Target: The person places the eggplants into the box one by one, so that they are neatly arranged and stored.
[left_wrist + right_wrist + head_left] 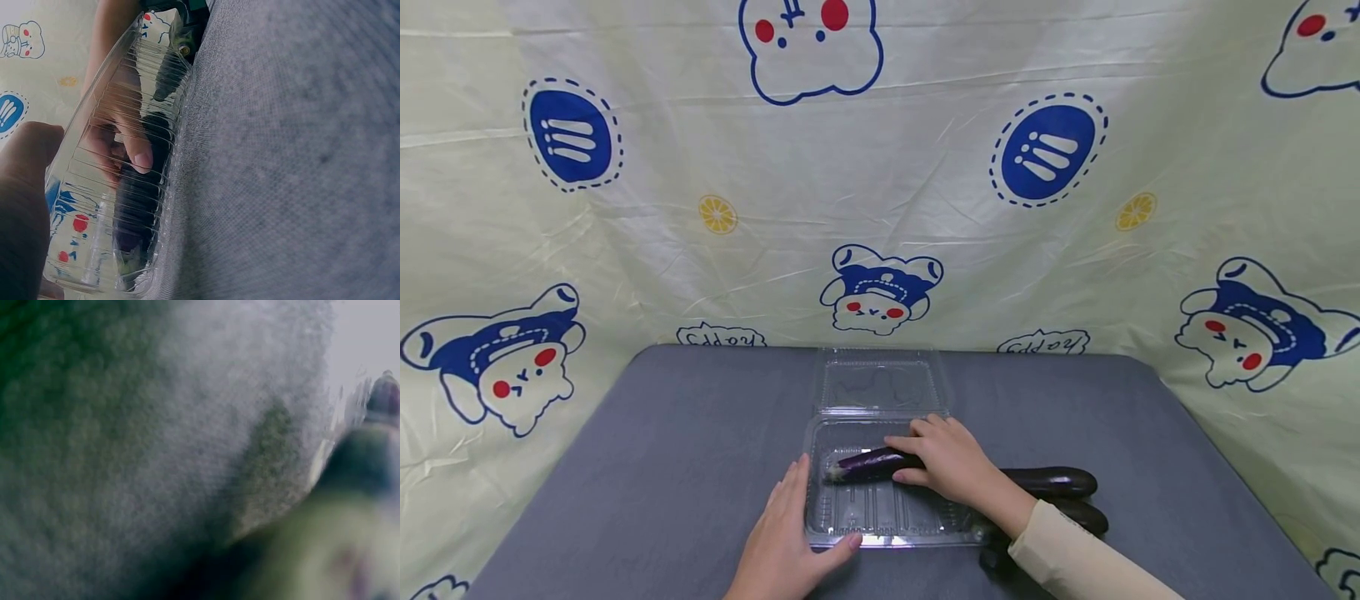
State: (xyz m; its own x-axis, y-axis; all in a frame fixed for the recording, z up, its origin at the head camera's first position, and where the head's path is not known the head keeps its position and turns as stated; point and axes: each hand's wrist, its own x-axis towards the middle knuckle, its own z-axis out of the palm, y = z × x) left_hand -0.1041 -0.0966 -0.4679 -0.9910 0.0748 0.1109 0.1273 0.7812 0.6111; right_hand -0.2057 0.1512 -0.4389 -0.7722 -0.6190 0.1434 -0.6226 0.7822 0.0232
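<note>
A clear plastic clamshell box [917, 540] lies with its lid [880, 379] folded back, away from me. Inside it, my right hand [955, 462] grips a dark purple eggplant [876, 464] from above, its stem end pointing left. Through the ribbed wall in the left wrist view, thumb and fingers show around that eggplant [134, 206]. My left hand [793, 533] rests at the box's near left corner, with fingers straight along the left side and thumb by the front edge. The right wrist view is mostly blurred.
Right of the box, partly behind the right forearm, lie more dark eggplants [1060, 482]. One dark end [996, 557] shows below the box's front right corner. A grey cloth [685, 492] covers the table, and a printed curtain [925, 167] hangs behind it.
</note>
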